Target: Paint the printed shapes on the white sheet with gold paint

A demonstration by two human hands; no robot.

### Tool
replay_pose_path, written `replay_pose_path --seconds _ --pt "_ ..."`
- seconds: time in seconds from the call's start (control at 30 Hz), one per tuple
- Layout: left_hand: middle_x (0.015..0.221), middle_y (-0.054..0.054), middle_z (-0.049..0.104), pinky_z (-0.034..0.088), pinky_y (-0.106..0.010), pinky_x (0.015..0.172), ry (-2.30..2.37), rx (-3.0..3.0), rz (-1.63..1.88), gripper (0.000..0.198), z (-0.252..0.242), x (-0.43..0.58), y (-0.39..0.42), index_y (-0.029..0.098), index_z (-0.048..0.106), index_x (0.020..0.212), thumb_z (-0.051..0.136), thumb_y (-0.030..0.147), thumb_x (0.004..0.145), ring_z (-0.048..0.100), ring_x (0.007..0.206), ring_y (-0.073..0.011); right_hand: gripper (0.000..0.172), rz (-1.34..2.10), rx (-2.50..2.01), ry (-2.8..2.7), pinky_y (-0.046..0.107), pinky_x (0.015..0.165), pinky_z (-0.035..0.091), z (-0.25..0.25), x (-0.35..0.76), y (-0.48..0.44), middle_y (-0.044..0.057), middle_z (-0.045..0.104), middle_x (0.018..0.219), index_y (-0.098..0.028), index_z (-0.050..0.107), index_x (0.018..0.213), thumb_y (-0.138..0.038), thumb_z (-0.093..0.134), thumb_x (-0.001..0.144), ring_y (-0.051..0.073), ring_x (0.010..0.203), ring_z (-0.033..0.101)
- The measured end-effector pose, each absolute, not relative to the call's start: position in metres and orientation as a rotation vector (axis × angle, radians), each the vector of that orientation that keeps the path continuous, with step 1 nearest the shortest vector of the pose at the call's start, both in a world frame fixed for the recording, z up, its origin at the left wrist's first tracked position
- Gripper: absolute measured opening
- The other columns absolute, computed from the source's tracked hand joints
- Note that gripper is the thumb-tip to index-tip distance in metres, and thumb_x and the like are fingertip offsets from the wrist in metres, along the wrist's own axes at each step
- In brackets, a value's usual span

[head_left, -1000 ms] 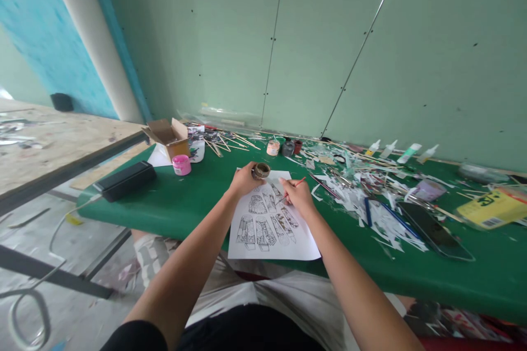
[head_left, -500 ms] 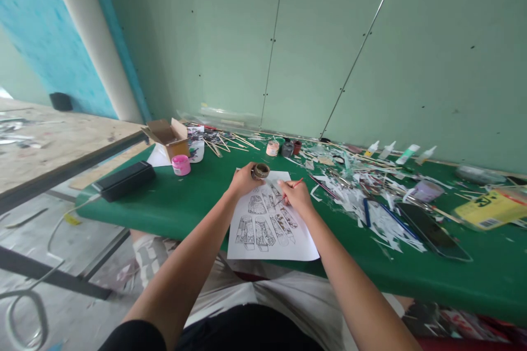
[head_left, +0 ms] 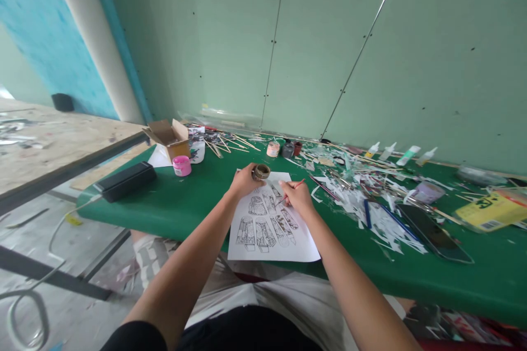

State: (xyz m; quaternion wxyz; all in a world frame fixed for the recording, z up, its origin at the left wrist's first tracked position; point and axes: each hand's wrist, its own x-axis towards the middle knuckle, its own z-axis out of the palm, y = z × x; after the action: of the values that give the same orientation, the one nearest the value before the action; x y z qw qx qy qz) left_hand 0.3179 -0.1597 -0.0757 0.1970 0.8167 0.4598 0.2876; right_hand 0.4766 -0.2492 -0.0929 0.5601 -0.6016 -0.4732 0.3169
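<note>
My left hand is closed around a small paint jar with dark brownish contents, held over the top of a printed sheet. The white sheet carries several black line-drawn, patterned shapes, a few of them partly coloured brownish. In my right hand a thin red-handled paintbrush is pinched, slanting down to the left. Its tip is close to the upper right drawings; whether it touches the paper I cannot tell.
On the green table stand a pink jar, an open cardboard box and a black box-like device at left. Paper scraps, a phone and a yellow package lie at right. Several glue bottles stand behind.
Almost nothing differs. The whole view has shifted very slightly, while both hands keep their hold on the jar and the paintbrush over the sheet.
</note>
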Motion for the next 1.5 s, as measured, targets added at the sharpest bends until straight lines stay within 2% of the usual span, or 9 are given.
replay_pose_path --seconds 0.6,0.8,0.87,0.97,1.07,1.23,1.37,1.5 --pt "0.106 -0.005 0.069 0.046 -0.033 0.083 1.248 2.281 0.835 0.051 -0.077 0.317 -0.159 0.02 0.057 0.111 0.078 0.028 0.064 0.064 0.098 -0.0263 0.048 0.755 -1.398 -1.061 0.022 0.03 0.035 -0.098 0.479 -0.245 -0.005 0.039 0.029 -0.021 0.046 0.041 -0.059 0.065 0.064 0.009 0.025 0.038" --pt "0.109 -0.003 0.067 0.047 -0.033 0.086 1.057 2.289 0.944 0.058 -0.081 0.318 -0.154 0.022 0.059 0.113 0.076 0.015 0.058 0.063 0.098 -0.023 0.051 0.728 -1.176 -0.899 0.022 0.029 0.035 -0.096 0.484 -0.243 -0.008 0.036 0.031 -0.021 0.046 0.045 -0.063 0.069 0.062 0.008 0.026 0.037" --pt "0.111 -0.004 0.065 0.045 -0.036 0.09 0.98 2.32 0.974 0.059 -0.083 0.317 -0.152 0.022 0.06 0.113 0.075 0.01 0.057 0.061 0.103 -0.0242 0.052 0.732 -1.065 -0.859 0.022 0.031 0.036 -0.096 0.485 -0.244 -0.007 0.039 0.032 -0.02 0.049 0.047 -0.066 0.065 0.065 0.008 0.027 0.039" --pt "0.113 -0.006 0.063 0.045 -0.038 0.093 0.883 2.346 0.994 0.061 -0.085 0.317 -0.149 0.022 0.061 0.115 0.073 0.006 0.057 0.059 0.106 -0.0251 0.055 0.738 -0.973 -0.835 0.021 0.032 0.039 -0.094 0.485 -0.244 0.0 0.054 0.042 -0.017 0.057 0.054 -0.07 0.057 0.071 0.009 0.033 0.046" --pt "0.117 -0.006 0.061 0.045 -0.039 0.095 0.777 2.364 1.03 0.063 -0.089 0.316 -0.145 0.023 0.06 0.117 0.07 0.003 0.058 0.058 0.108 -0.0244 0.051 0.719 -0.951 -0.867 0.021 0.032 0.039 -0.092 0.483 -0.245 0.001 0.059 0.05 -0.017 0.058 0.06 -0.067 0.061 0.069 0.009 0.037 0.049" --pt "0.115 -0.007 0.06 0.046 -0.04 0.096 0.609 2.396 1.094 0.061 -0.096 0.316 -0.139 0.022 0.06 0.117 0.067 0.002 0.06 0.059 0.107 -0.0229 0.047 0.608 -0.981 -0.954 0.02 0.032 0.037 -0.091 0.48 -0.246 -0.005 0.051 0.045 -0.02 0.048 0.054 -0.061 0.069 0.066 0.007 0.034 0.044" --pt "0.114 -0.008 0.059 0.049 -0.038 0.092 0.56 2.407 1.105 0.06 -0.101 0.317 -0.137 0.022 0.061 0.118 0.066 0.002 0.062 0.059 0.106 -0.023 0.042 0.535 -1.103 -1.07 0.02 0.035 0.037 -0.094 0.481 -0.246 -0.002 0.055 0.051 -0.018 0.057 0.058 -0.058 0.067 0.068 0.009 0.04 0.045" --pt "0.113 -0.008 0.057 0.051 -0.036 0.089 0.548 2.413 1.082 0.064 -0.104 0.317 -0.135 0.023 0.059 0.121 0.07 0.005 0.061 0.059 0.105 -0.0233 0.036 0.446 -1.218 -1.192 0.021 0.037 0.035 -0.097 0.482 -0.245 -0.004 0.049 0.047 -0.018 0.061 0.063 -0.052 0.063 0.073 0.009 0.039 0.043"
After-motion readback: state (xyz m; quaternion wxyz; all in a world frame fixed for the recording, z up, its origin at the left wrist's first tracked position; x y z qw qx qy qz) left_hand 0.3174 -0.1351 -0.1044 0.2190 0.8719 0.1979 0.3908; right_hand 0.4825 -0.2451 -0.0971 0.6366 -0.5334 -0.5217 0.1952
